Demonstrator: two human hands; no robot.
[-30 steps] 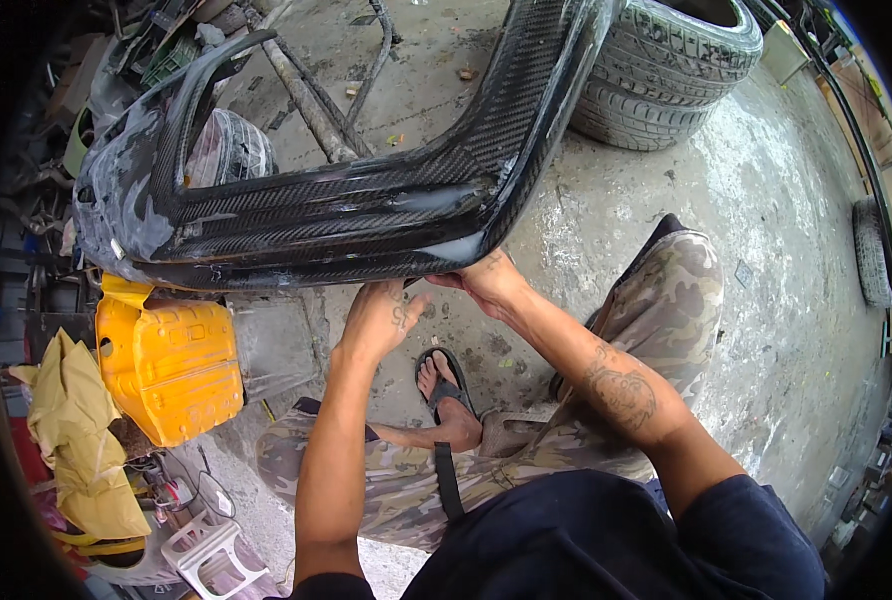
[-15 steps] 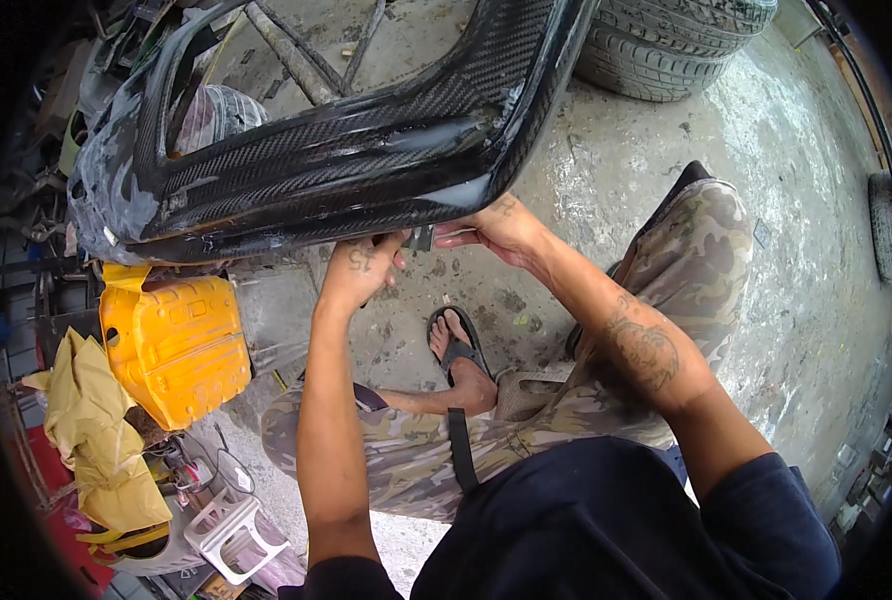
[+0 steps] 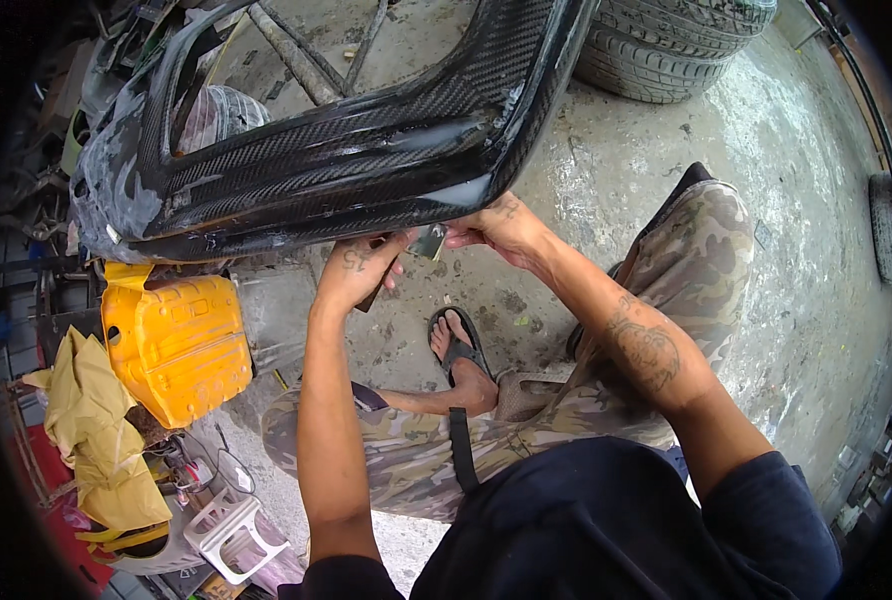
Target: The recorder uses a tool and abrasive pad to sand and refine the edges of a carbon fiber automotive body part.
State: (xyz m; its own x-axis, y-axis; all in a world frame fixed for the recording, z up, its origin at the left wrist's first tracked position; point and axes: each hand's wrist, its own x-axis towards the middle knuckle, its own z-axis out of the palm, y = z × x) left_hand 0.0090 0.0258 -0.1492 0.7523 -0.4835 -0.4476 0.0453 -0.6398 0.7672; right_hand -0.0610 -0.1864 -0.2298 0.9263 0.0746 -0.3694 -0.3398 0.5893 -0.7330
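A glossy black carbon-fibre panel (image 3: 366, 165), shaped like a frame with a large opening, lies across the upper left. My left hand (image 3: 356, 272) is under its near edge, fingers curled, and a dark flat edge shows beneath the palm. Just to its right, my right hand (image 3: 501, 232) reaches below the panel's lower corner. Its fingertips pinch a small dark, shiny flat piece (image 3: 427, 242) with a pale lower edge, in the gap between my hands. The panel hides part of the fingers of both hands.
Stacked tyres (image 3: 656, 55) stand on the concrete floor (image 3: 806, 330) beyond the panel. To the left are an orange-yellow moulded part (image 3: 178, 345), crumpled brown paper (image 3: 96, 430) and a white plastic frame (image 3: 236, 535). Another tyre (image 3: 884, 230) leans at the far right.
The small dark piece between my hands now shows more of its face and hangs lower. A dark flat edge has come into sight under my left palm. The panel looks almost unmoved.
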